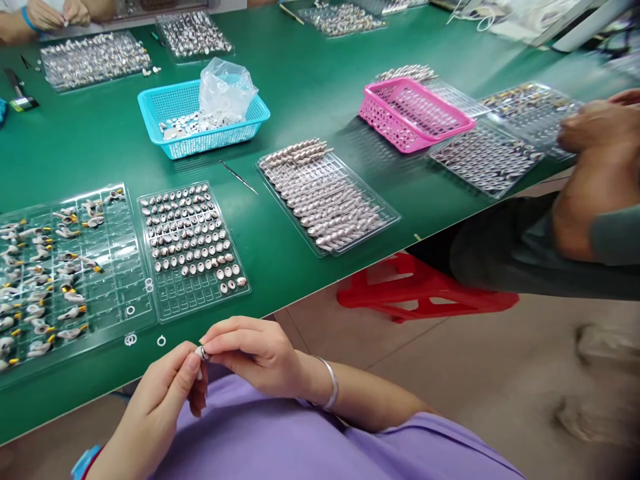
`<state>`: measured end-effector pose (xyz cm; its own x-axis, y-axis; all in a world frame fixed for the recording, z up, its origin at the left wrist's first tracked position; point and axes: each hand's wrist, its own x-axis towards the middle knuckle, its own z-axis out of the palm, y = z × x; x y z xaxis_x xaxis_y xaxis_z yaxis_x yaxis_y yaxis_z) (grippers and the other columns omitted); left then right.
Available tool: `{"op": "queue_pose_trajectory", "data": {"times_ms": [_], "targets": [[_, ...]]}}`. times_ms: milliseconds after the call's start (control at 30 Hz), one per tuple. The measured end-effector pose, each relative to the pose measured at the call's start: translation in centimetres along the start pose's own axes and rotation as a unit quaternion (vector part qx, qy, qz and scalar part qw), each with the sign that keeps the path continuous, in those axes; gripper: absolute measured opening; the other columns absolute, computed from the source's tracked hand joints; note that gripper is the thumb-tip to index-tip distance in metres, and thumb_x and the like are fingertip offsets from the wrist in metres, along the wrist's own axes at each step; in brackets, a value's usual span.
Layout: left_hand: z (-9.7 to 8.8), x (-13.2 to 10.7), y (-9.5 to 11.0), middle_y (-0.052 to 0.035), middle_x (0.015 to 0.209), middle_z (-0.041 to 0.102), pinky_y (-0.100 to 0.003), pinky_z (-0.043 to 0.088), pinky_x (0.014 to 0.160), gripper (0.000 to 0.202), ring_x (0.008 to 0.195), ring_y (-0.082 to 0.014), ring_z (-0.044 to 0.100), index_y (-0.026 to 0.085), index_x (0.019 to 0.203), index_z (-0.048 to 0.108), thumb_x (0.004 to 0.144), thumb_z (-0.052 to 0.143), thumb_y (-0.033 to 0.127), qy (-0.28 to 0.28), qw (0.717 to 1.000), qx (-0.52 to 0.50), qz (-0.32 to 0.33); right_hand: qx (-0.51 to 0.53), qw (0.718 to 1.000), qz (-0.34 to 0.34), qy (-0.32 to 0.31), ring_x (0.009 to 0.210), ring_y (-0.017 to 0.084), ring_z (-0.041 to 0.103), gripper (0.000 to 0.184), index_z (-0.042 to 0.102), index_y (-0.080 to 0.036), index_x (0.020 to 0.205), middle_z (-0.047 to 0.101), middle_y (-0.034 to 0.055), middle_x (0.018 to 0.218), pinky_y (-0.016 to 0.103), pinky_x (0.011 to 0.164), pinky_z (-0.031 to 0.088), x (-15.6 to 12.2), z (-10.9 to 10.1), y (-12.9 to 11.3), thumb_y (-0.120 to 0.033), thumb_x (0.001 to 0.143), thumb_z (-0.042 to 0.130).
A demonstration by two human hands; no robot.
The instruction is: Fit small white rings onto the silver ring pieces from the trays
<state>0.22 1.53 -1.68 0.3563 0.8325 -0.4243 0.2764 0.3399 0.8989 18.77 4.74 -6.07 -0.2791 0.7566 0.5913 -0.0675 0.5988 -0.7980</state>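
Note:
In front of my lap, my left hand (163,390) pinches a small white part (201,353) with a dark edge between thumb and fingers. The fingertips of my right hand (263,353) close on the same part from the other side, hiding much of it. Just beyond, a clear tray (185,303) holds rows of small white oval shells with dark openings. To its left, a larger clear tray (120,287) carries white bird-like pieces with yellow tips. Several thin white rings (161,341) lie near the table's front edge.
A pair of metal tweezers (239,177) rests on the green table (310,80). Behind are a blue basket (210,141) with white parts and a plastic bag, and a pink basket (395,137). Stacked trays (330,200) hold white pieces. A co-worker's arm (585,180) is at right, above a red stool (425,293).

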Motion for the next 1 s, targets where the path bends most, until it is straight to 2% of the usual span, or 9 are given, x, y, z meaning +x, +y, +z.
{"op": "queue_pose_trajectory", "data": {"times_ms": [233,433,733,1000], "targets": [[0.34,0.02,0.57,0.0023,0.061,0.055,-0.022,0.043,0.056,0.042,0.056,-0.0120,0.053,0.021,0.068,0.052,0.100,0.037,0.044,0.033,0.994,0.092,0.048,0.006,1.000,0.007,0.009,0.088,0.014,0.072,0.009,0.069,-0.009,0.096,0.073,0.0134,0.093,0.022,0.081,0.062,-0.07,0.14,-0.26,-0.008,0.089,0.063],[0.47,-0.14,0.59,0.0027,0.062,0.055,-0.022,0.043,0.056,0.041,0.056,-0.0121,0.052,0.022,0.069,0.051,0.101,0.035,0.041,0.037,0.988,0.132,0.065,0.008,1.000,0.016,0.018,0.087,0.014,0.072,0.009,0.070,-0.010,0.096,0.073,0.0119,0.094,0.021,0.079,0.063,-0.17,0.24,-0.35,-0.009,0.089,0.064],[0.22,-0.44,0.54,0.0035,0.063,0.054,-0.022,0.043,0.059,0.039,0.058,-0.0122,0.052,0.022,0.069,0.049,0.101,0.035,0.039,0.027,0.990,0.126,0.059,0.002,1.000,0.014,-0.003,0.089,0.013,0.072,0.014,0.072,-0.009,0.098,0.073,0.0119,0.096,0.019,0.081,0.062,-0.09,0.08,-0.70,-0.009,0.092,0.059],[0.29,-0.58,0.38,0.0039,0.064,0.054,-0.021,0.043,0.058,0.036,0.058,-0.0117,0.051,0.023,0.072,0.049,0.102,0.035,0.037,0.032,0.987,0.141,0.071,0.021,0.999,0.027,0.012,0.088,0.014,0.072,0.012,0.072,-0.009,0.096,0.074,0.0120,0.093,0.019,0.080,0.062,-0.10,0.35,-0.80,-0.009,0.090,0.063]]}}
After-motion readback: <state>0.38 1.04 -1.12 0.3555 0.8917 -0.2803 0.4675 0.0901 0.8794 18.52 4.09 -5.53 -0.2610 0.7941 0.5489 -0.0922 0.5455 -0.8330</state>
